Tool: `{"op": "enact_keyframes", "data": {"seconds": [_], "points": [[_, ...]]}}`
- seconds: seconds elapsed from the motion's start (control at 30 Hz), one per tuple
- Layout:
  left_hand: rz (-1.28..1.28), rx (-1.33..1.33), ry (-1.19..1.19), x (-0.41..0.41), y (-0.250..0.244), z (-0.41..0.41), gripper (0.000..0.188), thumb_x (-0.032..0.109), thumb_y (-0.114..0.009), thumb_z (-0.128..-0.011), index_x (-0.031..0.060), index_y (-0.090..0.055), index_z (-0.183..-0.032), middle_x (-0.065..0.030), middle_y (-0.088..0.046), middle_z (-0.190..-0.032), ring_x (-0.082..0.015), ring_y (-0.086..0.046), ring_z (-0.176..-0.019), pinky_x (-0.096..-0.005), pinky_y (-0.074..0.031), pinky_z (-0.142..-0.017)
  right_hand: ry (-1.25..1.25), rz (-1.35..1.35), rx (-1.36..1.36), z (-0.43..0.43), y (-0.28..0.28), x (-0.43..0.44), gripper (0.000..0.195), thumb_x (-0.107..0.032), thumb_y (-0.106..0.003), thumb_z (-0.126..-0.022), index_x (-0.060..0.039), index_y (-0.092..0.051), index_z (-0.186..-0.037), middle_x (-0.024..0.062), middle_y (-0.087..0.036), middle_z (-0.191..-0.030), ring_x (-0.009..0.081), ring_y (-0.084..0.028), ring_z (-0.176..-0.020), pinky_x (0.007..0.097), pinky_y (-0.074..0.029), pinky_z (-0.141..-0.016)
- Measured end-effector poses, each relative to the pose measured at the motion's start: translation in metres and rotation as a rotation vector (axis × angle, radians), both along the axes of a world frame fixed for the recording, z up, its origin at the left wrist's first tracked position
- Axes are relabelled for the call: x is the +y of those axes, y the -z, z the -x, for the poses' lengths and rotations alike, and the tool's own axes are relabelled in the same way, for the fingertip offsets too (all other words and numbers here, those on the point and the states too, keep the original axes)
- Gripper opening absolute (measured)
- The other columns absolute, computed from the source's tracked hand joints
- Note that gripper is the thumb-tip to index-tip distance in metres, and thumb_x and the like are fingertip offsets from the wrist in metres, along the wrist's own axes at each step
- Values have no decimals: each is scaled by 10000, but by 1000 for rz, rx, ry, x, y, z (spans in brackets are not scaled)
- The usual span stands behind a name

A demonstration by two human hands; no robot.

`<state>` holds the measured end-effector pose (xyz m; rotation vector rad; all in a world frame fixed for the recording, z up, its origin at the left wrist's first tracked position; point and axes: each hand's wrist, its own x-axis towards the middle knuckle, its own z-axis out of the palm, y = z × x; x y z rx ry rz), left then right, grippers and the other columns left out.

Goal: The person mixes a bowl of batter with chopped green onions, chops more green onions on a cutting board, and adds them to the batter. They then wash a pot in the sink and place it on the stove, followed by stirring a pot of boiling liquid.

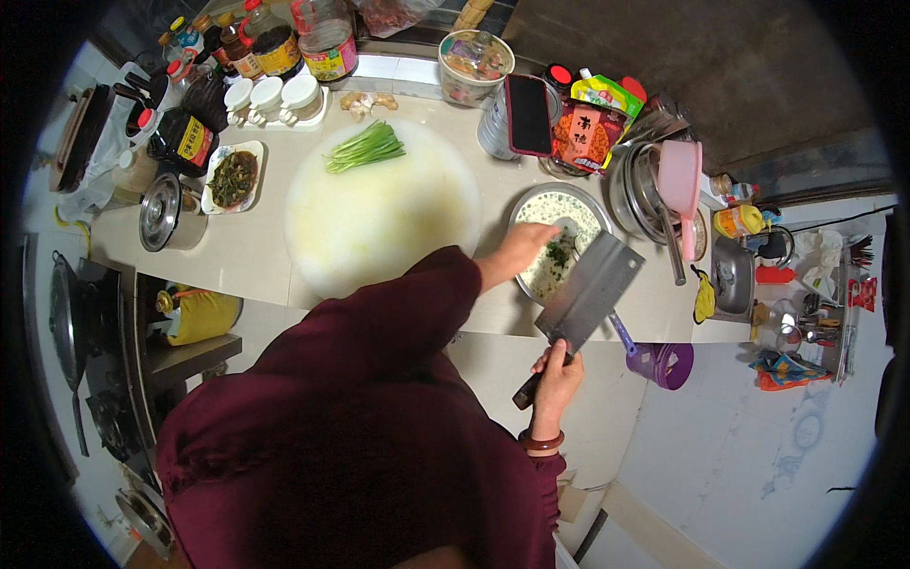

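My right hand (558, 384) grips the black handle of a cleaver (590, 284), whose broad blade is raised over the right side of a metal bowl (525, 284). In the bowl is a pale, speckled mixture (547, 208) with a heap of chopped greens (559, 250) on top. My left hand (527, 247) reaches over the bowl's left rim, fingertips near the greens; whether they pinch anything is unclear. A spoon or ladle with a purple handle (623, 334) appears to rest in the bowl, partly hidden behind the blade. On the round white cutting board (355, 235) lies a bunch of cut green stalks (366, 148).
Right of the bowl stand stacked metal pots (629, 188) and a pink dipper (680, 178). A phone (529, 115) leans on a can behind it. Ginger (367, 102), white-lidded seasoning jars (266, 98) and a plate of cooked greens (233, 176) surround the board. A purple bin (668, 364) sits below the counter edge.
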<state>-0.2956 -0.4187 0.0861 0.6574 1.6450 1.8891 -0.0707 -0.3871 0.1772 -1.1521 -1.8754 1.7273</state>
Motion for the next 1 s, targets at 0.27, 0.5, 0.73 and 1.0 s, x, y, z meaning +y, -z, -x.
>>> {"op": "enact_keyframes", "data": {"seconds": [0.27,0.5,0.73,1.0], "points": [[-351,-158,-128,-137,42,58,510,266,-267,-1041,-70,-292,-1423,-201,-342,-1485,-279,-322,-1393,-380,-249,-1170,-397,-394,-211,75,7,-41,221,-167,-564,-947,44,-587,-1009,110,-563,-650,190,-552,-577,332,-445,-551],[-1139,-954,-189,-222,-7,62,548,299,-227,-1047,-72,-216,-1450,-196,-221,-1540,-296,-221,-1431,-383,-205,-1193,-590,-817,28,166,84,-58,348,-125,-488,-951,80,-507,-1232,280,-602,-1085,363,-602,-977,414,-461,-878],[-1194,-859,-263,-253,-32,64,581,338,-197,-1046,-77,-206,-1453,-201,-195,-1547,-295,-201,-1438,-380,-167,-1203,-728,-965,-266,234,134,-68,377,-47,-485,-915,60,-463,-1276,281,-559,-1032,442,-553,-966,471,-451,-835],[-968,-757,-298,-228,-66,65,700,496,-211,-1019,-48,-239,-1458,-181,-243,-1538,-256,-227,-1434,-364,-173,-1194,-756,-1029,-123,248,136,-63,487,-55,-661,-786,-2,-532,-1253,222,-553,-1040,382,-518,-987,436,-427,-876]]}}
